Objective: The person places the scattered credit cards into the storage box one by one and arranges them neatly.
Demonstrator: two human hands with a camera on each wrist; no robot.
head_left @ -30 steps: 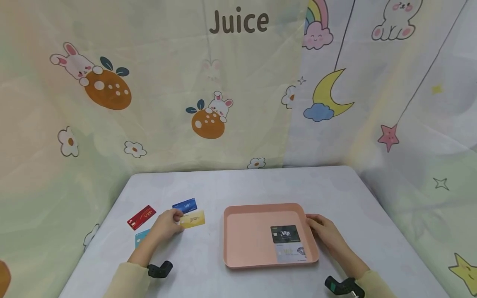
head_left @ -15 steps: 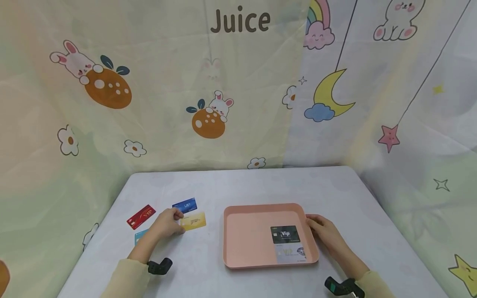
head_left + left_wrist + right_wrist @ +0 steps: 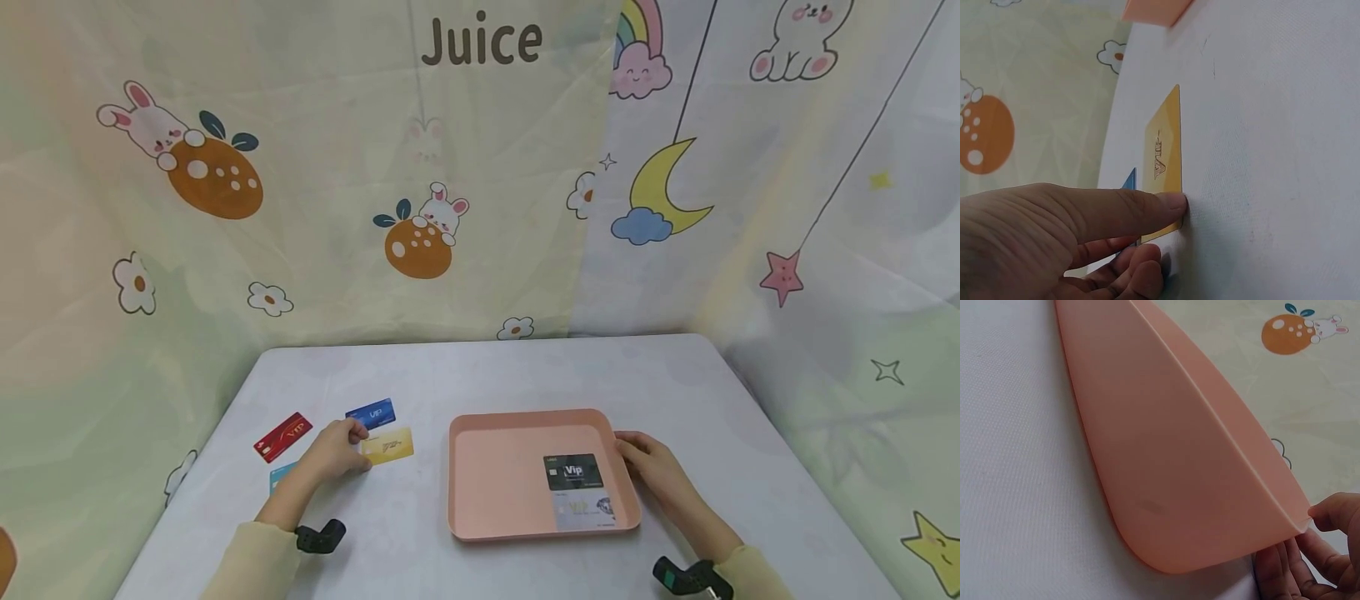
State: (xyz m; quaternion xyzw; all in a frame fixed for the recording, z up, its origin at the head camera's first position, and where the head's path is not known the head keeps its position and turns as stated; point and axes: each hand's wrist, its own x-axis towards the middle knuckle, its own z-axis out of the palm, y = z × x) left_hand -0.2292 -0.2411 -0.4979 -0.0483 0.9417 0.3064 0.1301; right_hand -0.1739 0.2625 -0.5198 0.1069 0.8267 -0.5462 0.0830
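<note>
With the left hand [image 3: 333,452]: pinching the yellow card [image 3: 387,447] by its left end, thumb at the near edge, other fingers toward the far side. Cannot tell whether raised or flat on the table [image 3: 480,379]. Likely gripped by the end to leave most of the printed face uncovered. With the right hand [image 3: 652,462]: pinching the right rim of the tray [image 3: 498,475], thumb at the top edge, fingers outside and below; probably for steadying.

Location of yellow card: left of the tray, well apart from it, just beside the blue card [image 3: 375,412]. Farther left: red card [image 3: 282,437], slanted, and light blue card [image 3: 281,476], partly hidden by the left forearm [image 3: 288,500]. Apparently spread out for separate access. In the tray, toward the right: black card [image 3: 573,472] beyond silver card [image 3: 584,510], touching, possibly overlapping; stacked in a column, perhaps to keep both faces readable.

Legible: white "Vip" on the black card; "VIP" on the red card; "VIP" on the blue card, first letter almost a U; faint "VIP" on the silver card. On yellow: outlined lettering, too stylised to confirm. On light blue: no readable word. On the backdrop cloth [image 3: 330,150]: "Juice", large, brown.
</note>
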